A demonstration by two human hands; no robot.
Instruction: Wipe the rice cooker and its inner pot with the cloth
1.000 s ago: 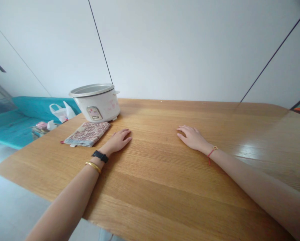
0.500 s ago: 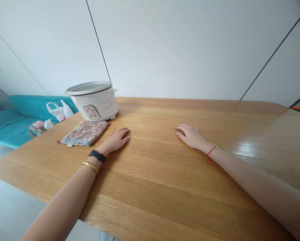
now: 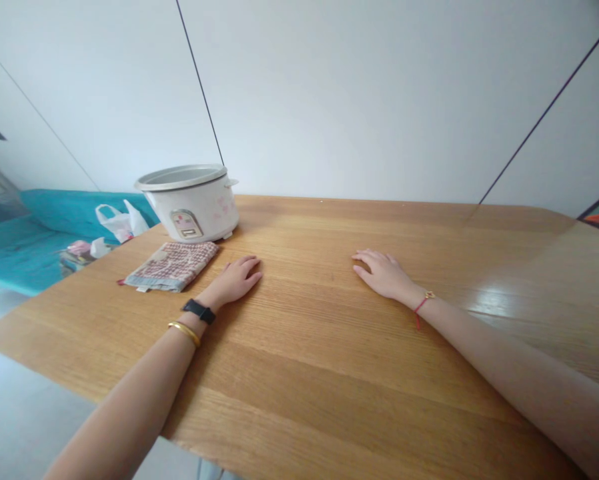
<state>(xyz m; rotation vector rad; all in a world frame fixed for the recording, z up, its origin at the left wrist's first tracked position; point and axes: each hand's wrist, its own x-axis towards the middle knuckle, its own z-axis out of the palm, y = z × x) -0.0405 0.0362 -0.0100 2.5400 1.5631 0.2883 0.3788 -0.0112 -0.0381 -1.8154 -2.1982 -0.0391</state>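
Two hands of mine are resting palm-down on the wooden tabletop (image 3: 299, 347), and neither is gripping a thing! Over on one side, my left hand (image 3: 235, 279) is lying with its fingers loosely spread and slightly curled, holding nothing, and the folded cloth (image 3: 172, 267) is sitting just beside it, the nearest object to either of us. Across a wide bare stretch of wood, my right hand (image 3: 383, 275) is mirroring that pose, fingers relaxed, thumb apart, nothing in its grasp. Both forearms are angling inward, probably because such a stance is keeping them steady and the middle unobstructed. Behind the cloth, the white rice cooker (image 3: 207, 217) is standing upright toward the far left, its top uncovered, its front panel (image 3: 186, 224) facing roughly my way, likely so that the switch is staying readable. Whether cloth and cooker are touching, I cannot tell. The cloth is lying flat and neatly folded, presumably to be taking little room. Beyond the edge, a white plastic bag (image 3: 122, 225) is slumping on the teal sofa (image 3: 39, 233).
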